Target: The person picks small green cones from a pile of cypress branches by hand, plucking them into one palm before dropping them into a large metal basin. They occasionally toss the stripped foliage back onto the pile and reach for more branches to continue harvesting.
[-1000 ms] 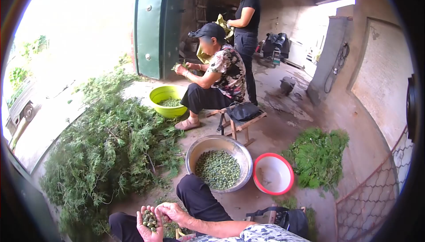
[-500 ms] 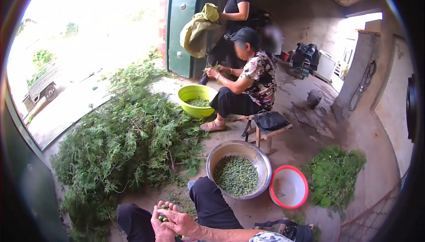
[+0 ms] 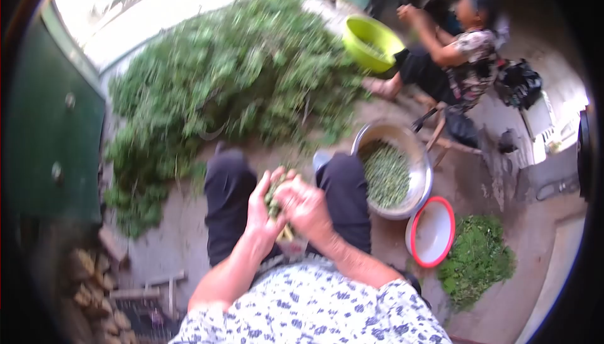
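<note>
My left hand (image 3: 258, 212) is cupped above my lap, its fingers curled round a handful of small green fruits (image 3: 273, 198). Close against it, my right hand (image 3: 306, 207) has its fingers bent in over the same handful, its fingertips among the fruits and partly blurred. To the right of my knee stands a wide metal basin (image 3: 420, 187) with many such green fruits (image 3: 387, 177) in it. A big heap of leafy green branches (image 3: 220, 80) lies in front of my feet.
A red-rimmed white basin (image 3: 433, 234) sits beside the metal one, near a smaller pile of greenery (image 3: 476, 259). Across from me a person (image 3: 459, 61) sits on a low stool by a lime-green basin (image 3: 371, 45). Firewood (image 3: 94, 287) lies at lower left.
My view has swung down and left, so my lap and hands now appear near the middle. My right fingers have curled in over the fruits. The seated person's hands are raised higher.
</note>
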`<move>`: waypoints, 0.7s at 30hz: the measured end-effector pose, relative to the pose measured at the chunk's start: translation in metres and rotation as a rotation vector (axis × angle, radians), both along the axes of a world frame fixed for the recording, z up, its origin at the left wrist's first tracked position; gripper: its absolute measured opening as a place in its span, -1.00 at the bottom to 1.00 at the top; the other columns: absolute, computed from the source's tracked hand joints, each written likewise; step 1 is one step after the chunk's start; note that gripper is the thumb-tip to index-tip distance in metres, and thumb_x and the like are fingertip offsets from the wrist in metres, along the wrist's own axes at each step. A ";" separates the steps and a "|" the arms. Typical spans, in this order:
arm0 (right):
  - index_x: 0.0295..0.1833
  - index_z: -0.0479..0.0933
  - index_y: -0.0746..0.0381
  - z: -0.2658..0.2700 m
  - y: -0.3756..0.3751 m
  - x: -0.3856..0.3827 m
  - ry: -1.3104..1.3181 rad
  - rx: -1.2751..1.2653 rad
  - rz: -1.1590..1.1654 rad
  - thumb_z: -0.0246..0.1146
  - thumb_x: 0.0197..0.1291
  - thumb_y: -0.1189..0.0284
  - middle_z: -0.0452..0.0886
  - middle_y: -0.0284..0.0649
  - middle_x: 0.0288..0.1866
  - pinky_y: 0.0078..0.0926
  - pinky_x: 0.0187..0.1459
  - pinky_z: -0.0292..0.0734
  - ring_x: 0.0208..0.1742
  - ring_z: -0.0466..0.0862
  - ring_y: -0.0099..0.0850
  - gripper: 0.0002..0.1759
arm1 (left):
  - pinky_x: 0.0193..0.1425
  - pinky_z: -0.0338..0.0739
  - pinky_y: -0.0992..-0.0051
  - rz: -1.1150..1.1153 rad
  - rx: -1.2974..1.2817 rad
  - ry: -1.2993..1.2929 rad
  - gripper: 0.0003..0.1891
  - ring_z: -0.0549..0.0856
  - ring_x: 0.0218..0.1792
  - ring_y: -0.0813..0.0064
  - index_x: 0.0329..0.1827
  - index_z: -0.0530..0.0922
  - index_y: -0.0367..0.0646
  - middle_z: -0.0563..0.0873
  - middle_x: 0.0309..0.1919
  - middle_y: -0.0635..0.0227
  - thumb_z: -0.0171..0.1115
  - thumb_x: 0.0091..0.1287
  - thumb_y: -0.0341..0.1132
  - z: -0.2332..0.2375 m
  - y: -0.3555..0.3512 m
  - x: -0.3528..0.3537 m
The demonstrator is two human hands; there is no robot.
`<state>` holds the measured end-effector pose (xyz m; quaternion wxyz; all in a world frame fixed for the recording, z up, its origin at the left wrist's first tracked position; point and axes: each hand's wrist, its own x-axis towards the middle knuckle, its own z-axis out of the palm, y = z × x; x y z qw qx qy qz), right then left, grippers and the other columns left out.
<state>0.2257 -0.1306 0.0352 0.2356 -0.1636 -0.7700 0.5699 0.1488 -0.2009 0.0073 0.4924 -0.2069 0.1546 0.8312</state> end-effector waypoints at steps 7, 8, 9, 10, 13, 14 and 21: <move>-0.16 0.51 0.30 -0.011 0.020 -0.002 0.009 -0.893 0.003 0.17 0.30 0.42 0.56 -0.35 -0.45 -0.84 -0.67 0.26 -0.64 0.43 -0.74 -0.85 | 0.06 0.58 0.13 0.014 0.181 -0.092 -0.69 0.63 -0.01 0.19 -0.01 0.51 -0.18 0.63 -0.03 0.10 0.03 0.41 -0.14 -0.032 -0.011 -0.008; -0.17 0.50 0.30 -0.012 0.022 -0.002 0.028 -0.922 -0.026 0.16 0.31 0.41 0.57 -0.34 -0.44 -0.83 -0.68 0.26 -0.64 0.45 -0.73 -0.85 | 0.06 0.58 0.13 0.019 0.176 -0.097 -0.69 0.63 -0.01 0.19 -0.01 0.51 -0.18 0.63 -0.03 0.10 0.03 0.41 -0.14 -0.035 -0.011 -0.008; -0.17 0.50 0.30 -0.014 0.023 -0.004 0.020 -0.929 -0.025 0.16 0.31 0.41 0.57 -0.34 -0.44 -0.83 -0.68 0.26 -0.64 0.45 -0.73 -0.85 | 0.07 0.57 0.12 0.003 0.204 -0.104 -0.69 0.62 0.00 0.18 -0.01 0.51 -0.18 0.63 -0.03 0.11 0.03 0.41 -0.14 -0.037 -0.012 -0.009; -0.16 0.50 0.30 -0.016 0.025 -0.006 0.040 -0.906 -0.043 0.16 0.31 0.42 0.57 -0.34 -0.45 -0.84 -0.68 0.27 -0.63 0.46 -0.72 -0.85 | 0.08 0.57 0.11 -0.014 0.231 -0.110 -0.69 0.62 0.01 0.18 0.00 0.50 -0.18 0.63 -0.02 0.12 0.02 0.41 -0.13 -0.037 -0.011 -0.011; -0.14 0.51 0.31 -0.014 0.035 -0.010 0.099 -0.814 -0.123 0.14 0.31 0.48 0.58 -0.35 -0.47 -0.85 -0.67 0.26 -0.63 0.45 -0.74 -0.87 | 0.15 0.54 0.10 0.001 0.120 -0.175 -0.68 0.61 0.03 0.15 0.00 0.50 -0.19 0.62 -0.03 0.11 0.01 0.42 -0.13 -0.030 -0.006 -0.008; -0.13 0.53 0.32 -0.016 0.040 -0.010 0.063 -0.714 -0.160 0.16 0.29 0.50 0.58 -0.33 -0.42 -0.82 -0.62 0.32 -0.59 0.48 -0.71 -0.88 | 0.20 0.50 0.10 0.006 0.081 -0.174 -0.68 0.61 0.03 0.14 0.01 0.49 -0.21 0.62 -0.04 0.09 0.00 0.42 -0.15 -0.029 -0.005 -0.006; -0.17 0.61 0.32 -0.021 0.038 -0.012 -0.076 -0.061 -0.134 0.30 0.05 0.61 0.52 -0.18 -0.06 -0.59 -0.21 0.54 -0.25 0.61 -0.48 -0.81 | 0.19 0.52 0.13 -0.038 0.053 -0.141 -0.68 0.63 0.00 0.20 0.02 0.49 -0.23 0.63 -0.06 0.13 -0.01 0.43 -0.16 -0.031 -0.007 -0.008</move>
